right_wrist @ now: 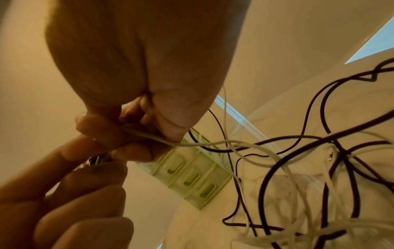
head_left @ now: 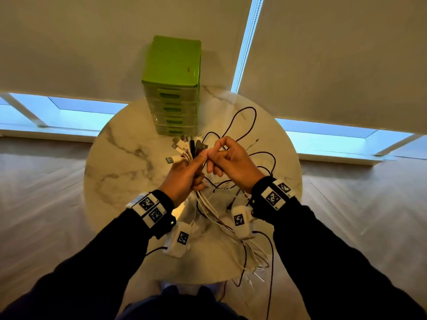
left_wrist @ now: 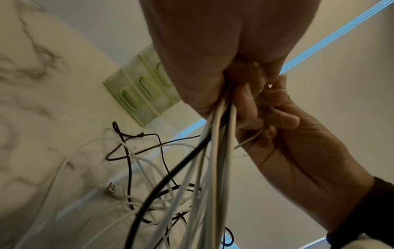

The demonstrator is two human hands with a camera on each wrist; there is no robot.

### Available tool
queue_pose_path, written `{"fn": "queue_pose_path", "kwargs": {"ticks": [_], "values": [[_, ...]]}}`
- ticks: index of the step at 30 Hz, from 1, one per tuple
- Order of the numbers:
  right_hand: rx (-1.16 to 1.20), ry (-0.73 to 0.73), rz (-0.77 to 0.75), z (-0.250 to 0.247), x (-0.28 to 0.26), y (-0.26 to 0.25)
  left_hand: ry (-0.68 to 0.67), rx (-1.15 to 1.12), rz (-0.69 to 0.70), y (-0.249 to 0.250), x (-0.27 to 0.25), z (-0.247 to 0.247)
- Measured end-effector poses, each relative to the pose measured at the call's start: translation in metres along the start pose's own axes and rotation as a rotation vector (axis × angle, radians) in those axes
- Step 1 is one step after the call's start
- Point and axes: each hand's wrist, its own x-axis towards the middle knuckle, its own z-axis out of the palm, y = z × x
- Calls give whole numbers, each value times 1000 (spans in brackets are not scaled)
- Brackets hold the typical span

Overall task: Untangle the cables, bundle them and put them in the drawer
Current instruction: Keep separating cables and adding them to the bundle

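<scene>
My left hand (head_left: 187,174) grips a bunch of white and black cables (head_left: 209,205) above the round marble table (head_left: 120,162); their plug ends (head_left: 184,146) fan out past its fingers. In the left wrist view the cables (left_wrist: 217,151) hang down from the fist. My right hand (head_left: 227,157) meets the left and pinches one thin white cable (right_wrist: 192,144) between thumb and fingers. Black cable loops (head_left: 245,125) lie on the table to the right. The green drawer unit (head_left: 172,88) stands behind, all drawers closed.
Cable tails trail off the table's near edge (head_left: 256,266) toward the floor. A loose USB plug (left_wrist: 114,188) lies on the marble among tangled cables. Window blinds hang behind the table. Wooden floor surrounds it.
</scene>
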Motion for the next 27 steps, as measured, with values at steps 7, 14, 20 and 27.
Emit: {"fn": "queue_pose_path", "kwargs": {"ticks": [7, 14, 20, 27], "values": [[-168, -117, 9, 13, -9, 4, 101, -79, 66, 8, -15, -10], [-689, 23, -111, 10, -7, 26, 251, -132, 105, 16, -8, -24], [-637, 149, -198, -2, 15, -12, 257, -189, 104, 10, -6, -18], [-916, -146, -234, 30, 7, 14, 201, -122, 151, 9, -8, -10]]}}
